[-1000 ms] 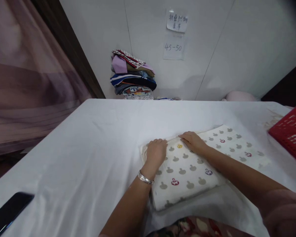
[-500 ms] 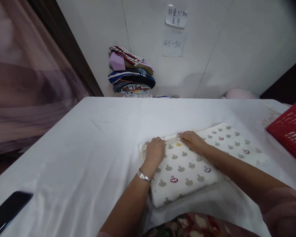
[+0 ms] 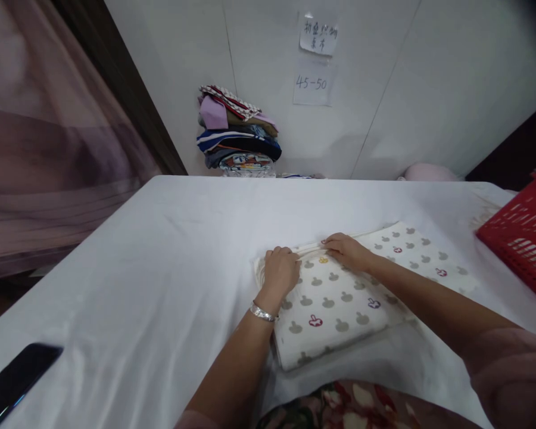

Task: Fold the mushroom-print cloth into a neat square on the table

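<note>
A white tablecloth point(image 3: 335, 304) printed with grey, red, yellow and purple mushroom-like shapes lies partly folded in layers in front of me. Its right part point(image 3: 422, 253) stretches out flatter to the right. My left hand point(image 3: 282, 269), with a silver bracelet at the wrist, is closed over the far left corner of the folded stack. Along the far edge, my right hand point(image 3: 346, 251) pinches the cloth's rim between thumb and fingers. The fingertips of both hands are partly hidden by the fabric and the hands themselves.
A black phone point(image 3: 20, 381) lies at the near left of the white-covered table point(image 3: 183, 238). At the right edge stands a red plastic basket point(image 3: 524, 232). Behind the table, a stack of folded fabrics point(image 3: 239, 134) rests against the wall, below handwritten paper signs point(image 3: 313, 83).
My right hand has shifted slightly left along the far edge of the cloth. My left hand stays at the corner. The view has moved a little.
</note>
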### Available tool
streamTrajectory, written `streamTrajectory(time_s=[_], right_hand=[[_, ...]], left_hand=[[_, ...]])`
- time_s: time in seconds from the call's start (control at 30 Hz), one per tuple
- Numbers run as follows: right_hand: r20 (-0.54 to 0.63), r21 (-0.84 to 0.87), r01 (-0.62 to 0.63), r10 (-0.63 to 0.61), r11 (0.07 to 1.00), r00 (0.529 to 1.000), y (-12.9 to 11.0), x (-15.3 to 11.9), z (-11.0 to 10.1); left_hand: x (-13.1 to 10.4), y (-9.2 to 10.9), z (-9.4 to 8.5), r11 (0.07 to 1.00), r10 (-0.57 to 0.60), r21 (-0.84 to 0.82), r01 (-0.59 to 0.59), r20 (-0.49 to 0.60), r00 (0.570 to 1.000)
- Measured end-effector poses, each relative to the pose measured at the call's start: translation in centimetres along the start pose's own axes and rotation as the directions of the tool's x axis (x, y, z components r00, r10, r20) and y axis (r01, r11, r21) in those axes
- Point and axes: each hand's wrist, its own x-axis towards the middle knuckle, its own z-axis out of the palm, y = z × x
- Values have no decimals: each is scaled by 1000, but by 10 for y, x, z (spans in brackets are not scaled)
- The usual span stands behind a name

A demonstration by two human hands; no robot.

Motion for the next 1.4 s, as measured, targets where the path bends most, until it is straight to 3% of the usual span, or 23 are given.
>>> streamTrajectory(time_s=[0.43,0.67,0.97,1.1,1.4], right_hand=[[130,14,-49,47,999,990,-2,10,-11],[24,56,-199,198,978,980,-3,14,-2],[-83,42,-160,163,986,983,1,12,18],[-48,-51,-134,132,990,990,9,5,9],[-14,-138,-263,263,955,965,55,-21,-24]], left_hand=[[0,3,-5,999,-19,37,20,-13,1000],[1,2,-6,996,-77,46,74,56,995],[5,-6,2,984,-155,90,154,0,988],[7,-11,0,976,-193,107,189,22,981],[8,-13,-1,970,-240,56,237,52,969]])
